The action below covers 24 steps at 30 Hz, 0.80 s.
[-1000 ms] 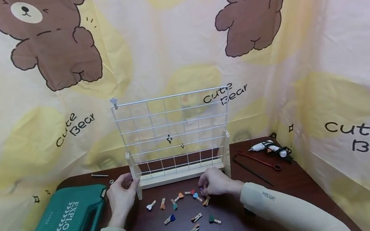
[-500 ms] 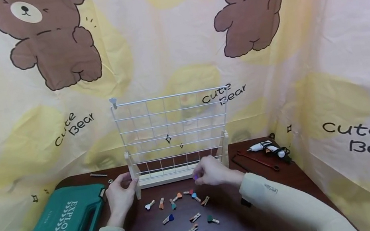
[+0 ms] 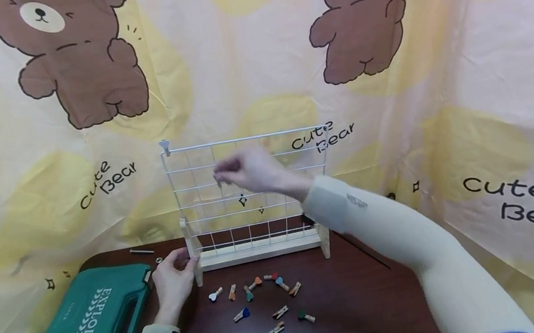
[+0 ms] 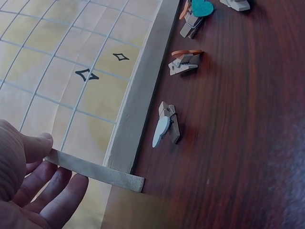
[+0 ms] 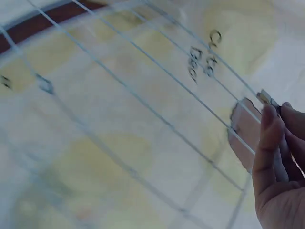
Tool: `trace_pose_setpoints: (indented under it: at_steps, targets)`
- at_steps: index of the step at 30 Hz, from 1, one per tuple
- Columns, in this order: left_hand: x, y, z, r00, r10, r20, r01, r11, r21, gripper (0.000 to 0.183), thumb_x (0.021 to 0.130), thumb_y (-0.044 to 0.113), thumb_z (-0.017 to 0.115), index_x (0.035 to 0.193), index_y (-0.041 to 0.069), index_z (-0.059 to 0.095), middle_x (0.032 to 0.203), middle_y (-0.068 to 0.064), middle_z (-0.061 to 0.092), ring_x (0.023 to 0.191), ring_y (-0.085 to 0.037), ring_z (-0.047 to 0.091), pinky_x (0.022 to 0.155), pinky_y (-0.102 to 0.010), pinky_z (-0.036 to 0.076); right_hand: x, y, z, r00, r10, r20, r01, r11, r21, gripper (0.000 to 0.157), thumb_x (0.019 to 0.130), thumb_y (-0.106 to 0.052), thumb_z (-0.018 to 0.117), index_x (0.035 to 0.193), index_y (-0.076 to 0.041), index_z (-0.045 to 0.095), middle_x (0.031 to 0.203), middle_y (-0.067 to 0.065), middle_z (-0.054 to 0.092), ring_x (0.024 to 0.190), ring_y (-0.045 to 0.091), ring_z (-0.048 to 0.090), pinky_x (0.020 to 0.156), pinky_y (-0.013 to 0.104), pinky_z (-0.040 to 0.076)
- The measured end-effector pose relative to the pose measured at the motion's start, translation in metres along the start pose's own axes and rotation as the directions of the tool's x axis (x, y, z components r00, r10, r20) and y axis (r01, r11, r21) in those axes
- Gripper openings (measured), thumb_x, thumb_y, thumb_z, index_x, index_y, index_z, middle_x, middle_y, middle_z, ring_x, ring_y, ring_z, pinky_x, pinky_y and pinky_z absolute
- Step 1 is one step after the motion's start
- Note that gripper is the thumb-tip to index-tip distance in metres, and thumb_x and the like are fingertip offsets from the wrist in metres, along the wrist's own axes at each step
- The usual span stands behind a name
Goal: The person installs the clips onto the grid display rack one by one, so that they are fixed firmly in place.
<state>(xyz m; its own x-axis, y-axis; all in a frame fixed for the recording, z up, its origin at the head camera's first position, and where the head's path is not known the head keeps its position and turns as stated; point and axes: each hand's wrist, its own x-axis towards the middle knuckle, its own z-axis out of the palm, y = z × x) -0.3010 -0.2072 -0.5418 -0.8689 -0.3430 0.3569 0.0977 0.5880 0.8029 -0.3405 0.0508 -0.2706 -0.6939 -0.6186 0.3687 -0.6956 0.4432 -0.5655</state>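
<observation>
My left hand pinches the wooden end post of a white wire grid rack, thumb on one side and fingers on the other. My right hand is raised in front of the grid's upper left part. Between its thumb and fingertips it holds a small wooden clothespin, mostly hidden by the fingers. A clothespin with a pale heart is clipped on the grid's top left corner. Several heart-topped clothespins lie in front of the rack, among them a white one and a dark blue one.
A green tool case lies left of the left forearm. Behind it are a metal rod and a small ring. A thin dark rod lies right of the rack, partly under the right sleeve. A bear-print cloth hangs behind the table.
My right hand has picked up a clothespin with a purple part from the table and lifted it up and leftward before the grid. The left hand stays on the post.
</observation>
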Motion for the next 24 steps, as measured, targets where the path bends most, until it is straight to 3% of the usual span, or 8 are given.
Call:
trace_pose_setpoints:
  at_steps: [5,8,11,19,24]
  targets:
    - [0.001,0.0,0.001,1.0,0.012,-0.011,-0.013,1.0,-0.014,0.027,0.093,0.019,0.084,0.117,0.007,0.078,0.104,-0.013,0.08,0.09,-0.028,0.076,0.075,-0.045,0.059,0.055,-0.035,-0.017,0.99,-0.065,-0.127,0.066,0.998,0.008,0.012,0.101,-0.011,0.074,0.105,-0.005,0.083,0.094,0.006,0.081,0.08,0.015,0.074,0.074,0.024,0.057]
    - [0.002,-0.001,0.002,1.0,0.022,-0.01,-0.023,1.0,-0.014,0.027,0.093,0.019,0.084,0.117,0.007,0.078,0.104,-0.013,0.08,0.09,-0.028,0.076,0.076,-0.047,0.059,0.077,-0.045,-0.02,0.983,-0.01,-0.182,0.01,1.0,0.003,0.01,0.099,-0.013,0.076,0.1,-0.008,0.085,0.089,0.001,0.08,0.075,0.013,0.072,0.07,0.023,0.055]
    - [0.002,-0.001,0.002,1.0,0.025,-0.009,-0.025,1.0,-0.013,0.027,0.093,0.018,0.084,0.117,0.006,0.078,0.104,-0.013,0.08,0.09,-0.029,0.076,0.076,-0.048,0.059,0.091,-0.048,-0.016,0.983,0.063,-0.17,-0.067,0.998,-0.016,0.01,0.099,-0.017,0.077,0.098,-0.011,0.086,0.088,-0.003,0.08,0.076,0.01,0.072,0.07,0.021,0.053]
    - [0.001,-0.002,0.002,1.0,0.025,-0.004,-0.025,1.0,-0.015,0.027,0.093,0.019,0.084,0.117,0.007,0.078,0.103,-0.013,0.08,0.09,-0.028,0.076,0.076,-0.048,0.059,0.102,-0.04,-0.003,0.989,0.042,-0.141,-0.065,0.984,-0.163,0.01,0.098,-0.018,0.078,0.093,-0.014,0.086,0.086,-0.008,0.08,0.081,0.002,0.071,0.075,0.017,0.051]
    - [0.0,-0.001,0.003,1.0,0.023,-0.005,-0.023,1.0,-0.01,0.027,0.094,0.019,0.084,0.117,0.007,0.078,0.104,-0.013,0.08,0.09,-0.029,0.076,0.075,-0.046,0.06,0.097,-0.039,-0.004,0.992,0.025,-0.121,-0.049,0.978,-0.201,0.014,0.098,-0.023,0.078,0.104,-0.012,0.085,0.089,-0.006,0.08,0.084,0.006,0.07,0.078,0.019,0.051]
